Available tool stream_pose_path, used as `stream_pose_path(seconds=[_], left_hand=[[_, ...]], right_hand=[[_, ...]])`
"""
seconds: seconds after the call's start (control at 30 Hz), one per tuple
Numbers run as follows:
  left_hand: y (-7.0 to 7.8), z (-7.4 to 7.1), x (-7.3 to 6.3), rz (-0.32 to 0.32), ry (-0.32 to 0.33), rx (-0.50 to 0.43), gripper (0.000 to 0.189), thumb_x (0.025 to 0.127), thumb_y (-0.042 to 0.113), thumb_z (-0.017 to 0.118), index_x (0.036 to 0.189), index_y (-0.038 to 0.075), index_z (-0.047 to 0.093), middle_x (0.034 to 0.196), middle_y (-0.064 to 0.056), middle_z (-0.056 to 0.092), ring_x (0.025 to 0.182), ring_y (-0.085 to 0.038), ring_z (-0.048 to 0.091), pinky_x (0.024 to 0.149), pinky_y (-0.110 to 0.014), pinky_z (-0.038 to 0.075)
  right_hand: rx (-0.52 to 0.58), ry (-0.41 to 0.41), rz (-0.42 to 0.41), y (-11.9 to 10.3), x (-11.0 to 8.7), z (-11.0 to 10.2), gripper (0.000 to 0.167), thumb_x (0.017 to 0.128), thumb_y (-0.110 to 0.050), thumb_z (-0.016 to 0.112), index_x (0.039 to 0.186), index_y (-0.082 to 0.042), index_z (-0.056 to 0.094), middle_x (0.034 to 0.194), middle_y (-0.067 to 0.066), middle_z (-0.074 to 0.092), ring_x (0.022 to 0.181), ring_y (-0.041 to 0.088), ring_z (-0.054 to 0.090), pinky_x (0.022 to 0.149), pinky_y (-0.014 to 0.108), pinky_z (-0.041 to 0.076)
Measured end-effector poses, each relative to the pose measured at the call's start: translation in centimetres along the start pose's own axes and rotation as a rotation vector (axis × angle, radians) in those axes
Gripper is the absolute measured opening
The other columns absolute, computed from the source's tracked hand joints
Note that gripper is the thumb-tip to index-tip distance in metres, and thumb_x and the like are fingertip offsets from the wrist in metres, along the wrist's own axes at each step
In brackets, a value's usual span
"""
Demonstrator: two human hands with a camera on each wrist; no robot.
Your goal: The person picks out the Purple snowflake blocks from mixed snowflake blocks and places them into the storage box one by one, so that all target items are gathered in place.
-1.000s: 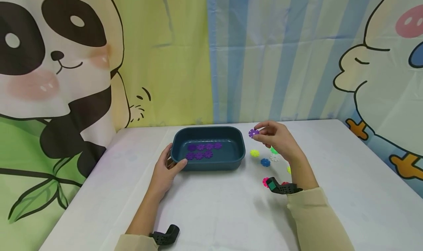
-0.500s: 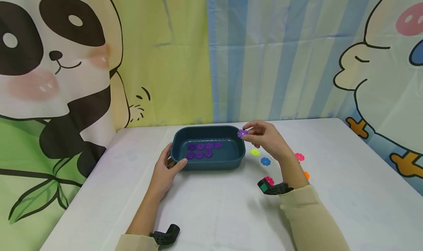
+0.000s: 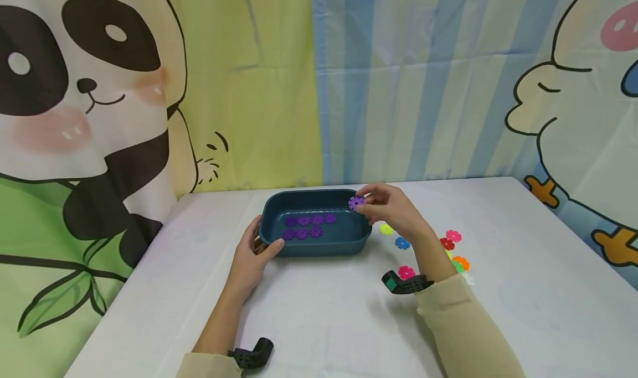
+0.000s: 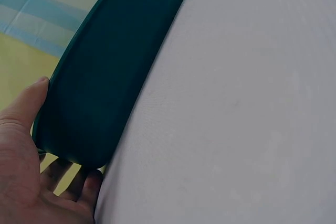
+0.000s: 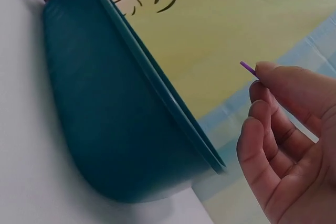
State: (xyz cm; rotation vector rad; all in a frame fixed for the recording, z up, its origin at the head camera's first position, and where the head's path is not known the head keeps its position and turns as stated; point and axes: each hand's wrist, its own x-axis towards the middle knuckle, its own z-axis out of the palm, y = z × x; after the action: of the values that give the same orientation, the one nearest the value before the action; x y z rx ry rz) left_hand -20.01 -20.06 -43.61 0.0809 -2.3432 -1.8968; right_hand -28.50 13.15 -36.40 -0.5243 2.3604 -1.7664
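Observation:
A dark teal plastic basin (image 3: 314, 249) stands on the white table. My left hand (image 3: 253, 256) grips its left end, thumb over the front rim and fingers behind the corner. Between thumb and fingertips, my right hand (image 3: 394, 209) pinches a purple flower-shaped disc (image 3: 356, 202) over the basin's right rim. The right wrist view shows this disc (image 5: 248, 68) edge-on, above the rim. Inside the basin, several purple flower discs (image 3: 303, 233) lie flat in two rows on the floor, left of the middle.
Loose flower discs lie right of the basin: a yellow one (image 3: 386, 229), a blue one (image 3: 402, 243), a pink one (image 3: 406, 272), and a mixed cluster with an orange one (image 3: 461, 263), partly behind the right forearm. A printed curtain (image 3: 379, 79) hangs behind the table (image 3: 319, 317).
My right hand has moved left with the purple disc, from beside the basin to over its right rim. The left hand keeps its hold on the basin.

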Motion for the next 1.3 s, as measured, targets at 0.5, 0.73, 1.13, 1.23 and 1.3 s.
stream_pose_path(seconds=[0.5, 0.73, 1.13, 1.23, 1.3], left_hand=[[-0.3, 0.0, 0.1, 0.001, -0.01, -0.027, 0.087, 0.095, 0.031, 0.077, 0.165, 0.026, 0.025, 0.171, -0.008, 0.026, 0.15, -0.032, 0.04, 0.121, -0.047, 0.039], [-0.2, 0.0, 0.1, 0.004, -0.004, -0.035, 0.088, 0.094, 0.034, 0.078, 0.164, 0.024, 0.026, 0.17, -0.008, 0.028, 0.15, -0.032, 0.041, 0.121, -0.046, 0.04], [-0.2, 0.0, 0.1, 0.0, 0.004, -0.036, 0.086, 0.096, 0.027, 0.077, 0.165, 0.022, 0.026, 0.17, -0.008, 0.029, 0.15, -0.032, 0.041, 0.12, -0.045, 0.04], [-0.2, 0.0, 0.1, 0.0, 0.004, -0.036, 0.085, 0.096, 0.027, 0.077, 0.164, 0.022, 0.026, 0.17, -0.008, 0.029, 0.15, -0.032, 0.041, 0.12, -0.045, 0.04], [-0.1, 0.0, 0.1, 0.001, 0.002, -0.037, 0.086, 0.095, 0.028, 0.077, 0.164, 0.023, 0.027, 0.17, -0.008, 0.029, 0.15, -0.032, 0.041, 0.12, -0.045, 0.04]], right_hand=[[-0.107, -0.15, -0.039, -0.4, 2.2, 2.6, 0.033, 0.094, -0.014, 0.076, 0.124, -0.004, 0.066, 0.093, 0.007, 0.067, 0.075, 0.026, 0.065, 0.072, 0.036, 0.061], [-0.217, -0.209, -0.016, -0.7, 3.4, 3.9, 0.03, 0.093, -0.009, 0.076, 0.12, -0.001, 0.067, 0.084, 0.006, 0.065, 0.06, 0.019, 0.057, 0.06, 0.032, 0.054], [-0.393, -0.242, 0.061, -1.4, 4.1, 6.0, 0.027, 0.093, -0.007, 0.075, 0.118, 0.002, 0.068, 0.081, 0.008, 0.069, 0.059, 0.017, 0.064, 0.057, 0.031, 0.059], [-0.42, -0.237, 0.077, -1.4, 4.3, 6.3, 0.026, 0.092, -0.008, 0.076, 0.116, 0.0, 0.07, 0.08, 0.007, 0.07, 0.059, 0.017, 0.064, 0.056, 0.03, 0.058], [-0.438, -0.233, 0.088, -1.4, 4.4, 6.4, 0.025, 0.092, -0.008, 0.076, 0.115, -0.001, 0.071, 0.079, 0.007, 0.07, 0.06, 0.017, 0.063, 0.056, 0.03, 0.058]])
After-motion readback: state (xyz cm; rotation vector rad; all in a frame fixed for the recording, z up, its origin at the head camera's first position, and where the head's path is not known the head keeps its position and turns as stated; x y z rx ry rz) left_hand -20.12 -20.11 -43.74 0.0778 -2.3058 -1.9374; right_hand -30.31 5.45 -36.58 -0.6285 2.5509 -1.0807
